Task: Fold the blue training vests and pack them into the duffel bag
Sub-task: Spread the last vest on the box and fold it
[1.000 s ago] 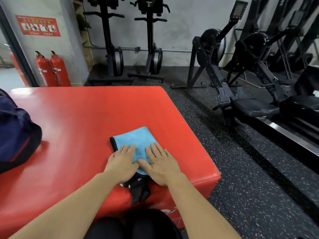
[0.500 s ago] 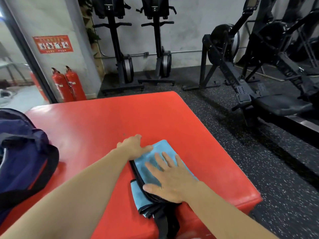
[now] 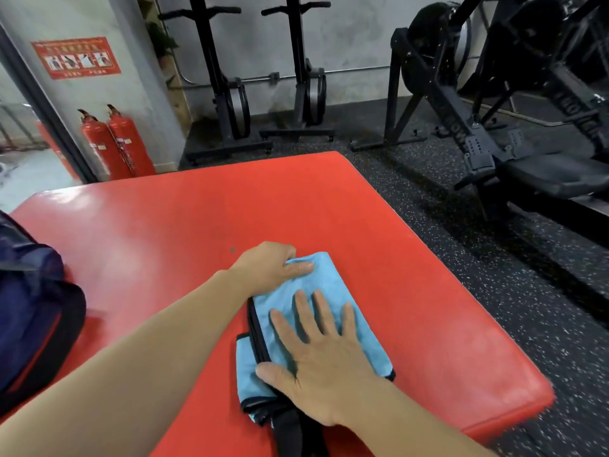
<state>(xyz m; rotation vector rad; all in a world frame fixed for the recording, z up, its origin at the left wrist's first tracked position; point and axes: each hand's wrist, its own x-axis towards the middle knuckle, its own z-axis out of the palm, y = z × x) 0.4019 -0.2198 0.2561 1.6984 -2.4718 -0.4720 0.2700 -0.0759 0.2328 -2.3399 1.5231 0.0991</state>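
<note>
A single wide-angle view, worn on the person's head, looks forward and steeply down along both forearms. It sits close over the near edge of the red padded block [image 3: 148, 225], which the bottom border cuts off; the far right corner shows whole. The left hand [image 3: 267, 268] and right hand [image 3: 323, 361] on the blue vest [image 3: 336, 275] fall below centre. Beyond, it faces the grey wall [image 3: 356, 34]

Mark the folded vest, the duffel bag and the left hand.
folded vest [image 3: 336, 280]: head view, blue top layer, far part.
duffel bag [image 3: 29, 311]: head view, navy side panel at the left edge.
left hand [image 3: 263, 268]: head view, back of the hand.
</note>
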